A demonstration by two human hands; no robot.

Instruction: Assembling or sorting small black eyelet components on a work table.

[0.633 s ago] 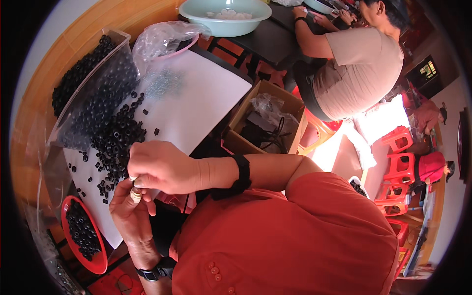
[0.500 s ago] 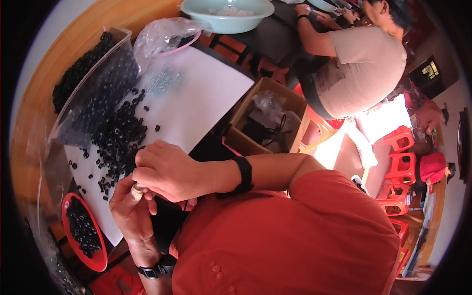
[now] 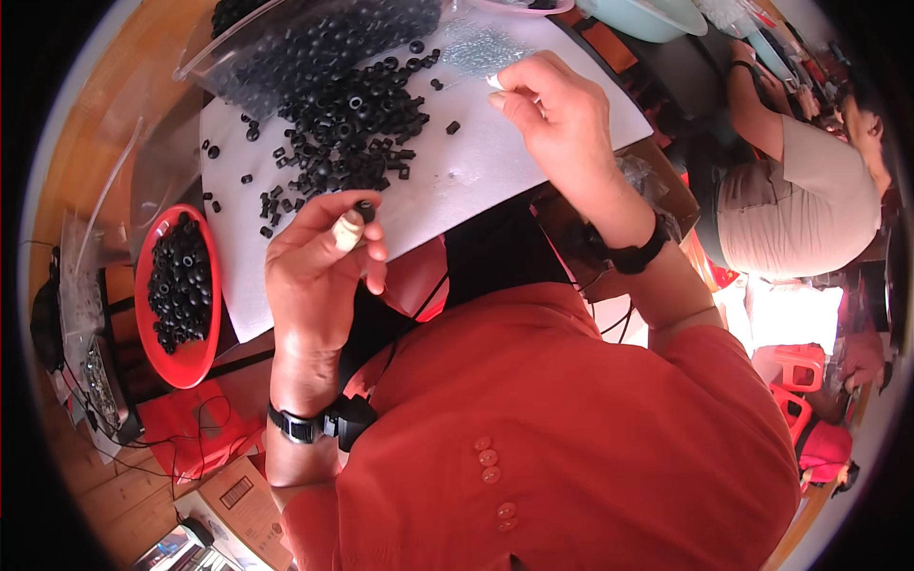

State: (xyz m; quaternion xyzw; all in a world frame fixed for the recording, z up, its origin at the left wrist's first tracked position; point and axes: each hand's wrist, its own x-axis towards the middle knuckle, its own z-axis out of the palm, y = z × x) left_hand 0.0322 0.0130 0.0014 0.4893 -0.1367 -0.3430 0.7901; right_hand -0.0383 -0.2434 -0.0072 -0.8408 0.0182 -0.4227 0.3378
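My left hand (image 3: 314,262) is closed in a pinch at the table's near edge, thumb wrapped in a pale covering. Between its thumb and forefinger sits a small black ring-shaped part (image 3: 364,210). My right hand (image 3: 562,119) is at the edge of a patch of tiny silvery, clear-looking pieces (image 3: 481,48). Its thumb and forefinger come close together, the forefinger's tip covered in white; whatever they hold is too small to make out. Between the hands and the clear bag, a heap of small black parts (image 3: 352,133) spreads over the white tabletop (image 3: 476,181).
A clear plastic bag (image 3: 276,57) of black parts lies at the far left. A red bowl (image 3: 211,333) of black parts stands left of the table. Beyond are a pale green basin (image 3: 647,21), a cardboard box (image 3: 671,195) and another person (image 3: 800,200) at the right.
My hands were together and are now apart: the right has moved away and forward to the silvery pieces, while the left keeps its pinch. The view has shifted, too.
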